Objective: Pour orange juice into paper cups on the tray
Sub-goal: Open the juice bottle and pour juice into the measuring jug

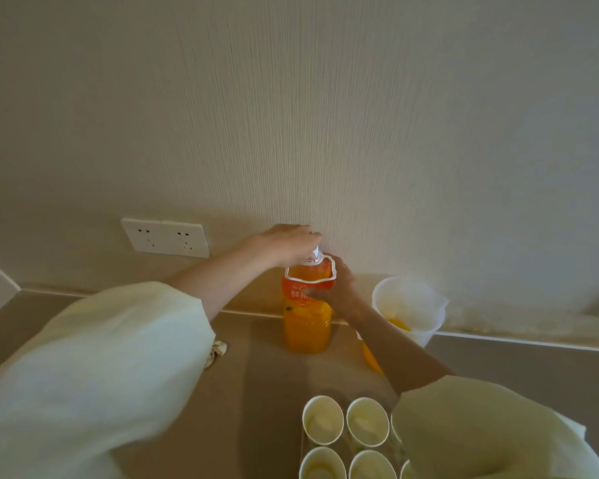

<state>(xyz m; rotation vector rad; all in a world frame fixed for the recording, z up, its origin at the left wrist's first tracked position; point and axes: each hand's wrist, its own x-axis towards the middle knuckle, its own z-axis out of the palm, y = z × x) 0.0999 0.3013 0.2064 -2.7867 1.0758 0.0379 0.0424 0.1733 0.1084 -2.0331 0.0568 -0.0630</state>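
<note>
Upright juice bottle [306,330] in two closed grips: left hand [287,245] over cap [314,254], right hand [336,288] round label [298,293].

clear glossy plastic bottle [306,326] with a shiny printed label; translucent matt plastic jug [412,305]; white paper cups [323,420]; smooth matt table [277,382]; finely ribbed wallpaper wall [325,115]; soft cloth sleeves [94,368].

pitcher [408,305] and wall [325,133] crowd the bottle [306,326].
</note>
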